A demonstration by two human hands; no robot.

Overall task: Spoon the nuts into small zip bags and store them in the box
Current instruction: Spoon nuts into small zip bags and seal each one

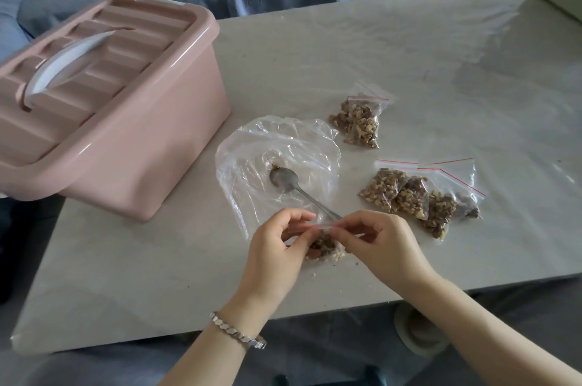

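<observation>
Head view, near middle of the bench (409, 54): that small zip bag (324, 239) between the two hands, how would it handle, you reckon?

— Light and floppy, I'd say. Thin clear film with a lump of brown chopped nuts (327, 251) sagging in the bottom, which seems to rest on the bench. The plastic looks slick, so I'd take it by the zip strip along the top, where it's stiffest. Squeeze the belly and the pieces would likely crumble.

— That's just where the grip is. The left hand (277, 247) pinches the left end of the strip, fingers curled. The right hand (384, 244) pinches the right end, thumb and forefinger clamped on it. Sealing it, I'd guess.

— And beyond?

— Just past the hands a spoon (286, 182) lies bowl-up on a big clear bag (277, 146), crumpled and nearly empty, a few bits by the spoon's bowl. To the right, several filled bags (419, 199) with red-lined zips overlap in a heap. Farther off, a lone bag (359, 122) of nuts lies by itself.

— The box?

— Pink box (141, 140), far left, its lid (119, 39) on, white handle lying flat. It would need opening before any bag goes in.
</observation>
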